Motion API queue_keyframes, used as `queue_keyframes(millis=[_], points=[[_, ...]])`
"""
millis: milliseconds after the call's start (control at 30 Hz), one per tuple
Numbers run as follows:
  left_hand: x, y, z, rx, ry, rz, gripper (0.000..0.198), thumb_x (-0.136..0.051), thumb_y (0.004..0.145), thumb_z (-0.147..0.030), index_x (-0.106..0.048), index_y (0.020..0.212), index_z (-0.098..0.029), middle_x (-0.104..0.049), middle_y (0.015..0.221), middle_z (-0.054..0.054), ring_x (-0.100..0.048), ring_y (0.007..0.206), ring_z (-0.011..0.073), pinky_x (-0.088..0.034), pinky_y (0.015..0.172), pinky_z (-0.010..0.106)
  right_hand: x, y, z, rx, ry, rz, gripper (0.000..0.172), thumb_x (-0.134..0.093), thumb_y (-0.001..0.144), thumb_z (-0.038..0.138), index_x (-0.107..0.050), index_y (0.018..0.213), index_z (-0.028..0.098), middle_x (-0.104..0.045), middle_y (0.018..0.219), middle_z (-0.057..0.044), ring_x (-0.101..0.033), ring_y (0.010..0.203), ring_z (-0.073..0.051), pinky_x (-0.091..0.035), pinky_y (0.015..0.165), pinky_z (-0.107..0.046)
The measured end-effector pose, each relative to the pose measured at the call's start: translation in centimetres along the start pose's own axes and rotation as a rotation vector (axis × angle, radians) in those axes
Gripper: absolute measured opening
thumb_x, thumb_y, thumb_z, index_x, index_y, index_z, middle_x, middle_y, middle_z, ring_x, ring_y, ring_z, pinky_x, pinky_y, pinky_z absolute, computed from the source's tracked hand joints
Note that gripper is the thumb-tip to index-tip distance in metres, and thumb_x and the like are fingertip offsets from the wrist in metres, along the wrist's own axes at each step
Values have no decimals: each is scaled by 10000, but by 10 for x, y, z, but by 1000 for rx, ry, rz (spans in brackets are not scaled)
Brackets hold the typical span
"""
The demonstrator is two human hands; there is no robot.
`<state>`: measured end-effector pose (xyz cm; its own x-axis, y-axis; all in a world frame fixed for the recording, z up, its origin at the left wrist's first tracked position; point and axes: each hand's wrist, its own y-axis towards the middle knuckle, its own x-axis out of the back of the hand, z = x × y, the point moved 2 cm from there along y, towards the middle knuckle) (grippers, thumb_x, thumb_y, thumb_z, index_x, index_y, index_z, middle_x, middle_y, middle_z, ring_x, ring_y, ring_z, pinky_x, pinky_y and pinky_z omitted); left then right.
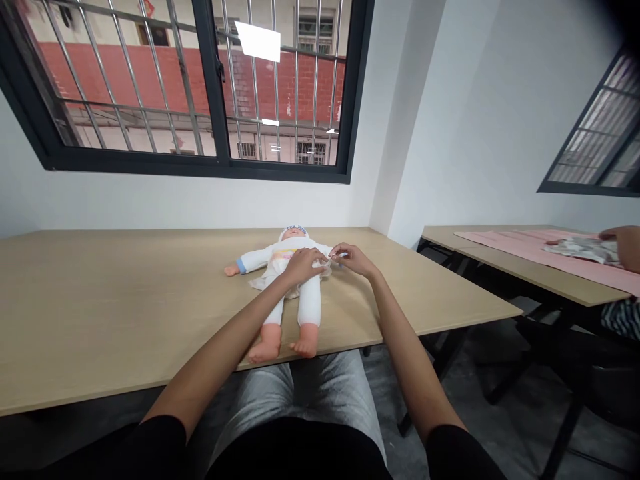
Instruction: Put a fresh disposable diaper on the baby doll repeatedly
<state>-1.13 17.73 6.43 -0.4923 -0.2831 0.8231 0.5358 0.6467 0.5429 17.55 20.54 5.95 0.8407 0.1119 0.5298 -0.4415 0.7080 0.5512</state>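
A baby doll (310,300) lies on its back on the wooden table, feet toward me, in a white outfit with a blue cuff and a patterned cap. Around its hips is a white disposable diaper (261,283) with a yellow and pink waistband, its edges spread out at the sides. My left hand (303,266) rests over the front of the diaper, fingers bent and closed on its edge at the doll's hip. Beside it, my right hand (353,259) pinches the diaper's side edge between thumb and fingers. The fingertips partly hide that edge.
The table (125,307) reaches to the wall below a barred window (220,160). At right stands another table (575,290) with a pink mat (520,243), a whitish cloth item (583,249) and another person's hand (625,243). Dark chairs (565,373) are under it.
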Motion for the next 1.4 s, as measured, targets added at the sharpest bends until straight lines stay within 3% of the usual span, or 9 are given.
queue_keyframes(millis=[300,533,767,933,1033,1200,1300,1400], points=[[-3,0,0,-2,90,47,259,-508,853,-374,-723,826,-231,-702,931,29,-583,941,219,-372,911,348,-8,1,4,-9,117,47,324,-580,795,467,-684,895,176,-661,926,-52,-578,837,-173,-435,744,-296],[-1,1,0,64,71,-42,334,-428,887,-333,-657,704,-173,-655,792,63,-575,824,201,-405,804,328,-21,4,6,-26,237,-14,353,-578,794,487,-677,955,189,-656,864,-32,-565,725,-131,-438,685,-266],[0,3,5,166,-173,-175,233,-470,840,-313,-536,664,-176,-597,768,25,-549,753,167,-414,694,282,-19,3,7,-95,254,-78,365,-630,743,381,-632,1071,218,-638,1010,-35,-578,803,-136,-462,722,-265],[4,2,6,176,-277,-300,208,-514,815,-301,-490,652,-174,-556,737,7,-525,736,144,-409,703,261,-26,3,3,-134,321,-66,441,-694,661,347,-588,1065,208,-592,928,-14,-564,761,-121,-470,714,-263],[4,1,6,159,-278,-278,231,-489,826,-295,-484,631,-172,-544,691,-6,-515,701,135,-389,664,252,-40,5,0,-118,379,-83,510,-758,585,308,-536,1034,214,-546,826,26,-550,749,-113,-468,712,-248],[3,0,3,182,-310,-237,159,-465,844,-313,-525,773,-184,-570,675,-21,-541,675,137,-376,620,243,-57,8,-1,-103,397,-165,376,-664,688,334,-493,1003,221,-530,769,41,-533,686,-102,-453,646,-231],[3,-1,3,248,-366,-246,192,-442,873,-369,-499,942,-200,-587,672,-30,-569,661,142,-390,611,241,-57,8,-1,-209,379,-227,323,-589,727,328,-497,1018,223,-546,713,40,-549,635,-115,-452,603,-242],[6,-3,2,275,-318,-267,252,-323,931,-411,-473,928,-208,-606,707,-10,-588,690,153,-401,630,252,-53,7,0,-295,379,-299,320,-570,704,287,-497,1007,220,-552,701,39,-585,616,-129,-473,604,-262]])
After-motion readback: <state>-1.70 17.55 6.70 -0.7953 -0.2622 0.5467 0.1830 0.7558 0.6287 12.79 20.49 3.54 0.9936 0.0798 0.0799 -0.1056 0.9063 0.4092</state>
